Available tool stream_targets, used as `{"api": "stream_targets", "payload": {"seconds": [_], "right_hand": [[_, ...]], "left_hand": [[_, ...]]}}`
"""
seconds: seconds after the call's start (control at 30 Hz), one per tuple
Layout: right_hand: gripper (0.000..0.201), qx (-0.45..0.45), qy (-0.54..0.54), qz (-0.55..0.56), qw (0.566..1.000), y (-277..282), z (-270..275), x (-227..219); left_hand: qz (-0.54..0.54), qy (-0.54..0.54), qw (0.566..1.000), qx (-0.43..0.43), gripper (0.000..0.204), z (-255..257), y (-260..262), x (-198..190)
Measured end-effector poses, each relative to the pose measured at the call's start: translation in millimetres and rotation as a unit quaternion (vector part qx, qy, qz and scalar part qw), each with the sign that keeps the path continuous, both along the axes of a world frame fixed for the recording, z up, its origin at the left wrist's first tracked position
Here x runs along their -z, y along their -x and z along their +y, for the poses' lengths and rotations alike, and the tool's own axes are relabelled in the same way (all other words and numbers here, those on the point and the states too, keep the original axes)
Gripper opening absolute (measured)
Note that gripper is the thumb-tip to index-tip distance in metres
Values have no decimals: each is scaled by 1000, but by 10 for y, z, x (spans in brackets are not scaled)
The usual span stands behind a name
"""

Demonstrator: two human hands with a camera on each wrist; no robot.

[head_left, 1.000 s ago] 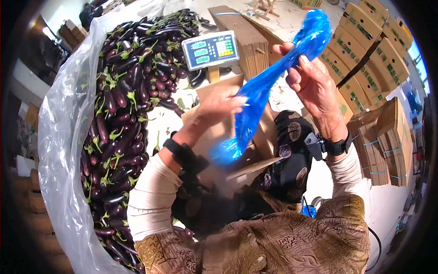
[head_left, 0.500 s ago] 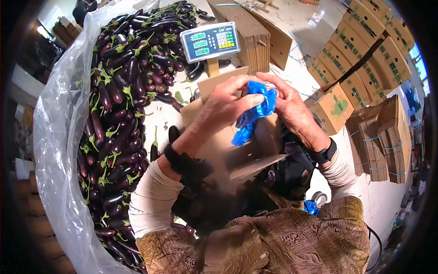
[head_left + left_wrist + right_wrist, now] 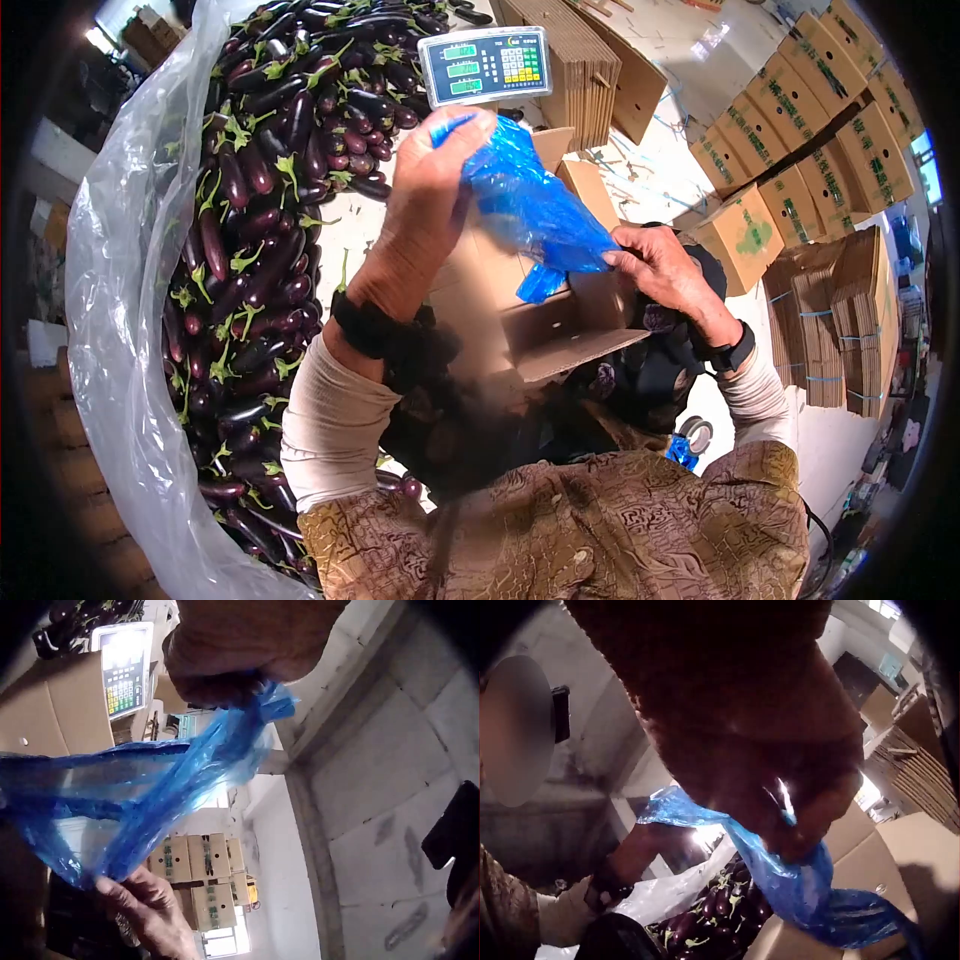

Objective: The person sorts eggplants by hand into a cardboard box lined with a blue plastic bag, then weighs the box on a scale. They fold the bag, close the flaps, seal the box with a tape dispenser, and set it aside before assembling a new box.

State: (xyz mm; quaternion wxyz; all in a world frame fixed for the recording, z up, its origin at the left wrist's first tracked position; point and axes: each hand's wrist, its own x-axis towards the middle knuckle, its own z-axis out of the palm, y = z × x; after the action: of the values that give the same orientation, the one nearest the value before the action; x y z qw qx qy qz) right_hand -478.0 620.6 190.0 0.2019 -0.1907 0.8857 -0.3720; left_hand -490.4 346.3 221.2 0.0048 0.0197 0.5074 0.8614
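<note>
A thin blue plastic bag is stretched between both hands above an open cardboard box. My left hand grips its upper left end, fingers curled round the plastic. At its lower right edge, my right hand pinches the bag between thumb and fingers. The left wrist view has the blue bag slanting from the left hand down to the right hand. In the right wrist view the bag hangs below the right hand, which is dark there.
Many eggplants lie at the left beside clear plastic sheeting. A scale display stands behind the box. Flattened cartons are behind it; stacked boxes and more flat cartons are at the right. Tape lies near the lap.
The hands have moved apart from their close position, the left up and leftward, the right to the right and down. The bunched blue bag has spread out between them.
</note>
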Motion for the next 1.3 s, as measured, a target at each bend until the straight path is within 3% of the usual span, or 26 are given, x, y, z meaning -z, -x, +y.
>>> {"api": "stream_targets", "payload": {"seconds": [0.03,0.07,0.13,0.17,0.2,0.27,0.33,0.37,0.4,0.43,0.47,0.5,0.53,0.57,0.6,0.67,0.7,0.9,0.97,1.07,1.13,1.2,1.3], "right_hand": [[10,-41,-24,46,998,9,44,58],[10,-41,-24,46,998,-1,95,128],[17,-135,-84,244,957,-47,155,228],[24,-90,-71,198,973,-114,80,105],[24,-92,-70,198,973,-132,15,-9],[28,39,77,89,992,-144,-85,-189],[32,62,117,62,989,-108,-202,-270],[34,60,178,29,982,-94,-311,-298],[38,57,238,-3,970,-78,-416,-336],[45,24,282,-1,959,-63,-503,-399],[45,25,282,2,959,-42,-581,-388],[47,51,424,-137,894,-15,-654,-335],[49,73,546,-271,789,25,-689,-256],[41,68,570,-315,756,95,-562,-170],[41,68,569,-315,756,129,-537,-70],[34,53,513,-264,815,135,-588,-32],[34,56,513,-264,815,128,-590,-18],[21,175,543,-264,778,155,-557,-8],[21,182,541,-255,781,235,-485,120],[20,185,534,-242,789,243,-466,129],[20,197,573,-257,753,197,-480,119],[19,190,571,-263,754,202,-447,187],[19,213,586,-256,739,141,-451,121]], "left_hand": [[126,103,986,-41,18,-42,29,92],[127,102,986,-40,18,-48,45,105],[86,39,995,-16,19,-70,64,97],[15,-18,1000,2,19,-47,38,38],[14,-18,1000,-1,19,-24,36,63],[-9,51,999,-5,21,49,42,103],[-20,72,997,18,24,97,-8,104],[118,221,968,29,30,90,-15,141],[253,360,897,37,36,96,-16,154],[-16,65,984,162,50,231,-14,79],[-14,66,984,165,50,307,-13,68],[-18,53,981,184,54,360,-15,63],[-22,40,978,202,59,384,-26,62],[-24,58,981,184,54,389,-46,49],[-24,58,981,183,54,384,-56,72],[7,143,980,141,51,376,-70,135],[5,143,979,143,51,370,-76,148],[26,226,967,118,51,382,-77,211],[-28,222,975,-2,50,455,-66,281],[27,254,967,-14,52,527,-53,342],[26,246,969,-10,49,618,-115,383],[68,307,948,46,43,650,-119,482],[13,246,967,64,29,609,-148,448]]}}
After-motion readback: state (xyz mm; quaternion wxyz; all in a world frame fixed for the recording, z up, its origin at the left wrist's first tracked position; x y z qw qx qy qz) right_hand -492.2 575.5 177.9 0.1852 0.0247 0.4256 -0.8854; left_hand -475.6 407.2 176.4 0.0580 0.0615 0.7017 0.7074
